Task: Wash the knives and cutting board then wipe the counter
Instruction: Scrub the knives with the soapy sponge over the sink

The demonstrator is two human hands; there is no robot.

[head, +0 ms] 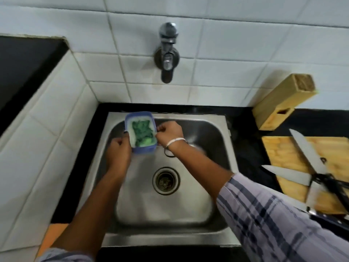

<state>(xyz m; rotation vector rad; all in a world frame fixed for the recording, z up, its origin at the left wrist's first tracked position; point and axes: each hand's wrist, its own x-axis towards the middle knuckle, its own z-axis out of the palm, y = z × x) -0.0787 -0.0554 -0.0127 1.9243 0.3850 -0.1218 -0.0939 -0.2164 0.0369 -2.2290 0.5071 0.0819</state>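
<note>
Over the steel sink [217, 186] I hold a small blue plastic tub [140, 150] with a green scrubber [142, 134] lying inside it. My left hand [118, 150] grips the tub's left side and my right hand [169, 136] grips its right rim. On the counter to the right lies a wooden cutting board [283, 154]. Two knives rest on the board: one [306, 148] points to the far left, the other [287, 173] points left, and their dark handles cross at the right edge.
A dark tap [167, 53] juts from the white tiled wall above the sink. A wooden knife block [279, 103] stands at the back right on the black counter [247, 152]. The sink drain [165, 180] is uncovered. A tiled ledge rises on the left.
</note>
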